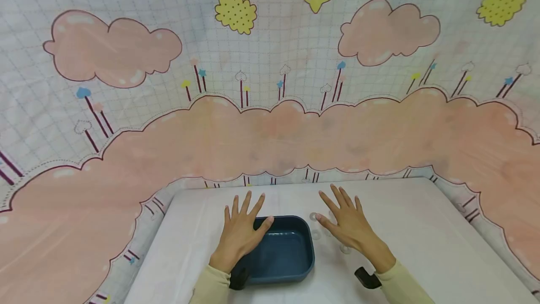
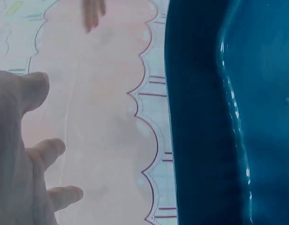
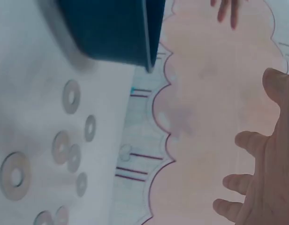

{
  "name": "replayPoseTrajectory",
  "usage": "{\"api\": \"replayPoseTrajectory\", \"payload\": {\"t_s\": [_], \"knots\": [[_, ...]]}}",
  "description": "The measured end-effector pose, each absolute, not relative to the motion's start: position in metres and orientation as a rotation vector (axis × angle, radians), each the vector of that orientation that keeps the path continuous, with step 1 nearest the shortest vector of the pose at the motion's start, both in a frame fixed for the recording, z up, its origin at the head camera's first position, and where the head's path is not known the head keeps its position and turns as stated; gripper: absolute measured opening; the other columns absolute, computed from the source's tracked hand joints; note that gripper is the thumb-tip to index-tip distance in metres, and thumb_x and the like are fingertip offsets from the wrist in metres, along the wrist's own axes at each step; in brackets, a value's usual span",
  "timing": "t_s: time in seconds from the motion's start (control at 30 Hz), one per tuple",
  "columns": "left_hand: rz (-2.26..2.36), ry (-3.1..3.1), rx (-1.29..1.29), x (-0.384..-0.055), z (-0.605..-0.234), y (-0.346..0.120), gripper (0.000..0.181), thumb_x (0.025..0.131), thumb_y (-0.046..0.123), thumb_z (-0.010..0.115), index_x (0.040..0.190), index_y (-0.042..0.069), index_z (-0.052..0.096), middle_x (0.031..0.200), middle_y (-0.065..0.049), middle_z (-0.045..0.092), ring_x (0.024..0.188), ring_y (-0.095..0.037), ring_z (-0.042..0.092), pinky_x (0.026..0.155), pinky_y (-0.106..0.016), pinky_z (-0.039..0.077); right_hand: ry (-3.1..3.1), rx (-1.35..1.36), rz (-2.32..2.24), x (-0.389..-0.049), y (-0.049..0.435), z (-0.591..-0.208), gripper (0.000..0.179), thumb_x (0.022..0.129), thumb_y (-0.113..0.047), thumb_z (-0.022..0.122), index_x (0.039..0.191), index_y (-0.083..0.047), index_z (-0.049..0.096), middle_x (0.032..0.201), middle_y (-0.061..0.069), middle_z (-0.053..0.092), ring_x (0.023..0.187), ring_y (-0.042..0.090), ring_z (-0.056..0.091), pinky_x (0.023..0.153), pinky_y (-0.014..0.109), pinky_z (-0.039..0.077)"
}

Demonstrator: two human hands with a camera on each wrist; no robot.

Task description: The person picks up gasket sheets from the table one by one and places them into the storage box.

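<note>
A dark blue rectangular bin [image 1: 280, 252] with rounded corners stands on the white table in the head view. My left hand [image 1: 241, 233], fingers spread, hovers over the bin's left side and holds nothing. To the right of the bin, my right hand [image 1: 348, 224] is spread in the same way above several flat metal washers [image 1: 315, 234], partly hiding them. The right wrist view shows the washers [image 3: 15, 176] in different sizes, lying loosely on the table near the bin [image 3: 111, 33]. In the left wrist view the bin's wall [image 2: 201, 117] fills the right side.
The white table [image 1: 422, 229] extends to both sides of the hands. Behind it hangs a cloth [image 1: 261, 140] printed with clouds and stars, which also drapes down along the left and right edges. A dark wrist strap [image 1: 367, 278] sits on the right forearm.
</note>
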State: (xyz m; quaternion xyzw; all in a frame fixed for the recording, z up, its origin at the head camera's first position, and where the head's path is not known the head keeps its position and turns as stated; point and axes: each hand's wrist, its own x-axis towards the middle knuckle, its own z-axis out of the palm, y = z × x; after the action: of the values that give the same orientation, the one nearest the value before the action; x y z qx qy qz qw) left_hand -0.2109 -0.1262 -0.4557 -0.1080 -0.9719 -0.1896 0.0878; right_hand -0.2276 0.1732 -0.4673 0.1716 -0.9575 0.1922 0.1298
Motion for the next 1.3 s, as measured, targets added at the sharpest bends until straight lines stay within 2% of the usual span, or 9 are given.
{"api": "replayPoseTrajectory", "payload": {"t_s": [0.5, 0.77, 0.9, 1.07, 1.3], "knots": [[-0.733, -2.855, -0.219, -0.200, -0.469, -0.156, 0.070, 0.095, 0.062, 0.046, 0.155, 0.029, 0.030, 0.163, -0.012, 0.023, 0.149, -0.045, 0.016, 0.112, -0.067, 0.024, -2.745, 0.430, 0.663, -0.224, 0.210, -0.500, 0.063, 0.097, -0.046, 0.054, 0.150, -0.014, 0.040, 0.156, 0.022, 0.031, 0.141, 0.047, 0.030, 0.108, 0.071, 0.021], [-0.794, -2.862, -0.151, -0.197, -0.479, -0.171, 0.066, 0.097, 0.054, 0.049, 0.155, 0.027, 0.031, 0.162, -0.013, 0.026, 0.147, -0.044, 0.024, 0.094, -0.068, 0.043, -2.737, 0.408, 0.759, -0.223, 0.227, -0.513, 0.060, 0.099, -0.039, 0.052, 0.151, -0.012, 0.038, 0.156, 0.022, 0.031, 0.137, 0.052, 0.034, 0.101, 0.073, 0.031], [-0.860, -2.858, -0.120, -0.194, -0.481, -0.179, 0.066, 0.098, 0.053, 0.049, 0.155, 0.027, 0.031, 0.161, -0.013, 0.027, 0.145, -0.044, 0.029, 0.091, -0.070, 0.043, -2.749, 0.380, 0.833, -0.222, 0.234, -0.517, 0.059, 0.100, -0.037, 0.051, 0.151, -0.012, 0.037, 0.156, 0.023, 0.030, 0.137, 0.053, 0.033, 0.098, 0.076, 0.031], [-0.971, -2.842, -0.124, -0.191, -0.485, -0.189, 0.067, 0.098, 0.055, 0.047, 0.155, 0.027, 0.030, 0.160, -0.015, 0.028, 0.142, -0.045, 0.035, 0.098, -0.070, 0.039, -2.742, 0.364, 0.913, -0.220, 0.241, -0.522, 0.058, 0.101, -0.034, 0.051, 0.151, -0.009, 0.036, 0.154, 0.025, 0.031, 0.134, 0.055, 0.036, 0.097, 0.075, 0.033], [-1.074, -2.809, -0.074, -0.189, -0.491, -0.201, 0.062, 0.098, 0.036, 0.057, 0.154, 0.023, 0.034, 0.156, -0.016, 0.035, 0.140, -0.043, 0.039, 0.104, -0.065, 0.036, -2.721, 0.340, 0.978, -0.222, 0.252, -0.527, 0.057, 0.101, -0.032, 0.051, 0.149, -0.006, 0.038, 0.150, 0.026, 0.036, 0.132, 0.056, 0.038, 0.099, 0.073, 0.033]]}}
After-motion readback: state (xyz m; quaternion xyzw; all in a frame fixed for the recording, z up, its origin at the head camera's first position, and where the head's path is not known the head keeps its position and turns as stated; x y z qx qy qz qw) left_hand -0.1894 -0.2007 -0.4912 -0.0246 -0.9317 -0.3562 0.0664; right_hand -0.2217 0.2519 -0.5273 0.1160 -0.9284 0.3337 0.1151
